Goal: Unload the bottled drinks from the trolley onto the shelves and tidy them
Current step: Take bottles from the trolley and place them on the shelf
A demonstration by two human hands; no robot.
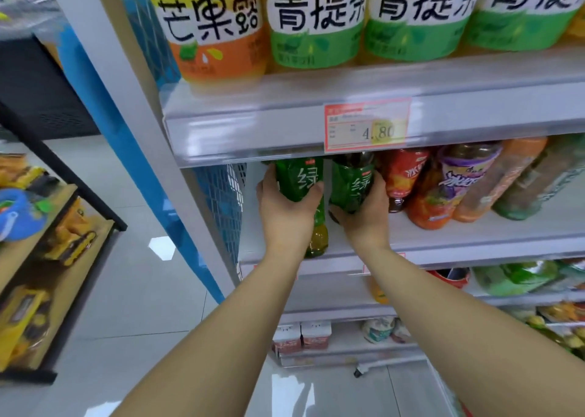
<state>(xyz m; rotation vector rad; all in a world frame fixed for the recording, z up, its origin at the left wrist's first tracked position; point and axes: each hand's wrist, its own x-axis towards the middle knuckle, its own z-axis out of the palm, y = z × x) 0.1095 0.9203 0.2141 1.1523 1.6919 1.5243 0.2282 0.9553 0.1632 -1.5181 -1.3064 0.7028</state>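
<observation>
— Curling round the label of the left green tea bottle [300, 179], the left grip [286, 207] is closed on it. The right green tea bottle [351, 185] is clasped the same way by the right grip [367, 214]. Why is each taken mid-body?

— Control is probably wanted. Both bottles are held side by side at the left end of the middle shelf [474, 245], just beside the red-labelled bottle [402, 173], so that a row can be squared up. They appear leaned, perhaps so that the caps can be passed under the upper shelf rail [253, 125].

— What is not shown?

— The caps are hidden behind that rail and its price tag [367, 128]. The right bottle's base is covered by the right grip, so it cannot be told whether it is set down. The left bottle's base is seen near the shelf's front edge. No trolley is seen, and the goods on the lower shelves are blurred.
</observation>
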